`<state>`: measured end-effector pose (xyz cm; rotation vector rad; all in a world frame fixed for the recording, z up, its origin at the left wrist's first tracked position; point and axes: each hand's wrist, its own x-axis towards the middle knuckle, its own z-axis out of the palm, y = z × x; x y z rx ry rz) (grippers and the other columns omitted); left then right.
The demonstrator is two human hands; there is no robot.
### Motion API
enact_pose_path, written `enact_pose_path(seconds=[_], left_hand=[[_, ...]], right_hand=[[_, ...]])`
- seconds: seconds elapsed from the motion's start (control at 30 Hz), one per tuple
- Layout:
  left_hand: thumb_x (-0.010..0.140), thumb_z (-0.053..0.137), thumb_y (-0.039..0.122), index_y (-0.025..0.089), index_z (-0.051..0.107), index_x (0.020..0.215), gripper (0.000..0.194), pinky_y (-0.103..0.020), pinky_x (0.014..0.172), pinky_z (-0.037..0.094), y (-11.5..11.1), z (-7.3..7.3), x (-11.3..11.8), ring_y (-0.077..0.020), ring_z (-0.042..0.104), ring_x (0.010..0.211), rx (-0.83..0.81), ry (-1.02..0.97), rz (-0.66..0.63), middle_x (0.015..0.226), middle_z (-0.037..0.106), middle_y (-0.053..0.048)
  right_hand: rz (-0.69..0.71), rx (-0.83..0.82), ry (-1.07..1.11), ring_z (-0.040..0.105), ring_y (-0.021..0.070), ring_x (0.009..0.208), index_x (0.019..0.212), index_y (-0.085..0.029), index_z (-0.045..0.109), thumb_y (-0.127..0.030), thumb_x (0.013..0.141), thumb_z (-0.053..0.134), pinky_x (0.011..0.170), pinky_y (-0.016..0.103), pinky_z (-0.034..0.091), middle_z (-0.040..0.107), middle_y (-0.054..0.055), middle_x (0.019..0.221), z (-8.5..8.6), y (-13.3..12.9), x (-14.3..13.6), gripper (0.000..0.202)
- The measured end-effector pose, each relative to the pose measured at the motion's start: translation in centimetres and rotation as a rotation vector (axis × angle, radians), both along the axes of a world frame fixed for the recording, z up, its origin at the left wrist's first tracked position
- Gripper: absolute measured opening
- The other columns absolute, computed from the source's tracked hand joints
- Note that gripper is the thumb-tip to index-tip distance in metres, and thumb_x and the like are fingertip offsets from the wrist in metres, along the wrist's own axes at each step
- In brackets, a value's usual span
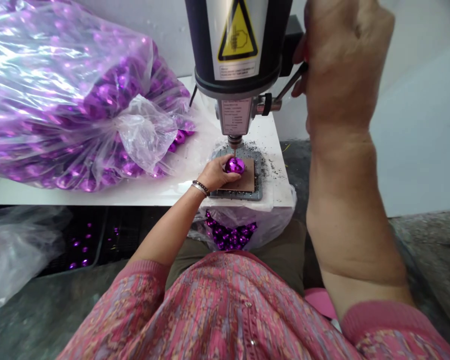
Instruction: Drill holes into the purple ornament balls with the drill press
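Between the thumb and fingers of my left hand (218,173) is a shiny purple ball (235,165), held on a brown board (247,180) that lies on the grey base plate (258,170) of a bench drill press (235,90). The thin drill bit (235,152) points straight down at the top of the ball; whether it has entered the ball I cannot tell. Raised at the right, my right hand (341,60) is closed round a lever (292,82) on the side of the drill press, its fingers partly hidden behind the hand.
A big clear plastic bag (71,95) full of purple balls covers the left of the white table (165,192). Dark shavings (272,167) are scattered round the base. A plastic bag with purple pieces (230,235) hangs at the front edge. Dark crates (108,235) stand below left.
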<state>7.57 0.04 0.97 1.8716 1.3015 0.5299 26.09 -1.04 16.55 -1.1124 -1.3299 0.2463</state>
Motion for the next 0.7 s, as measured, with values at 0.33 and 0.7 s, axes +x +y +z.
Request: enact_pose_path(seconds=[0.33, 0.7], left_hand=[[0.070, 0.083, 0.028, 0.014, 0.069, 0.132, 0.066, -0.026, 0.082, 0.052, 0.1, -1.1, -0.3, -0.0162, 0.064, 0.084, 0.005, -0.051, 0.012, 0.096, 0.073, -0.001], [0.078, 0.080, 0.028, 0.019, 0.061, 0.143, 0.069, -0.033, 0.105, 0.051, 0.1, -1.6, -0.4, -0.0219, 0.068, 0.112, 0.042, 0.032, -0.010, 0.128, 0.073, -0.006]], right_hand=[[-0.149, 0.150, -0.095, 0.032, -0.0017, 0.062, 0.072, -0.015, 0.038, -0.020, 0.088, 0.048, 0.063, 0.014, 0.034, 0.037, -0.005, 0.065, -6.5, -5.4, -1.3, 0.020], [-0.268, 0.257, -0.137, 0.051, -0.0005, 0.066, 0.082, -0.015, 0.047, -0.031, 0.093, 0.042, 0.069, 0.019, 0.043, 0.051, -0.004, 0.071, -10.2, -4.8, -1.4, 0.020]])
